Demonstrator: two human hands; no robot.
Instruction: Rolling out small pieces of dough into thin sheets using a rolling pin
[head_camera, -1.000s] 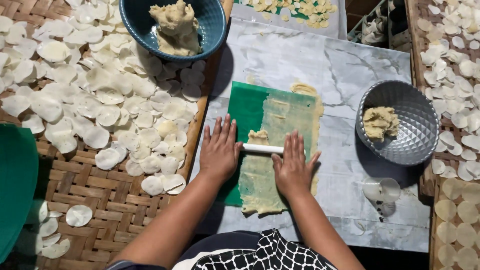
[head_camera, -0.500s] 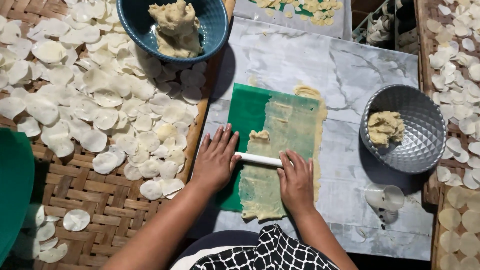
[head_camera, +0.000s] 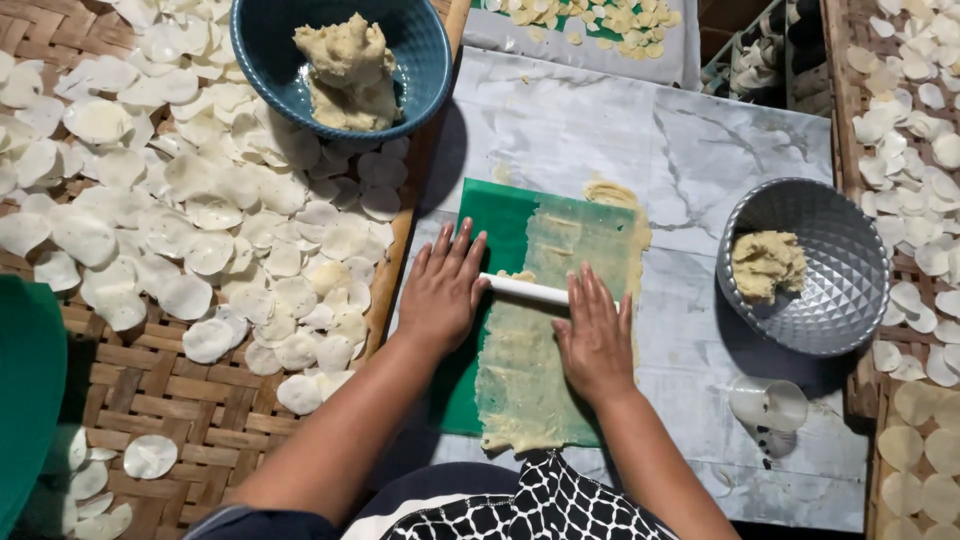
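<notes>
Both hands are flat on the white rolling pin (head_camera: 524, 289), which lies across a thin sheet of pale dough (head_camera: 560, 320) spread on a green mat (head_camera: 500, 220). The left hand (head_camera: 440, 290) is palm-down with fingers stretched out and slightly fanned, resting on the pin's left end — no curl around it, just pressing from above. The right hand (head_camera: 597, 340) does the same on the right end, fingers straight and close together, covering the pin so only the middle stretch shows between the two hands. The dough sheet runs from the mat's far edge down to its near edge, ragged at both ends.

The mat sits on a marble-patterned slab (head_camera: 700, 150). Off to the right — a faceted grey metal bowl (head_camera: 830, 240) with a lump of dough, and a small clear plastic cup (head_camera: 768, 404) lying near it. Up left, a blue bowl (head_camera: 420, 50) holds a bigger mound of dough, beside a woven bamboo tray (head_camera: 150, 380) scattered with thin white round discs (head_camera: 200, 210).
</notes>
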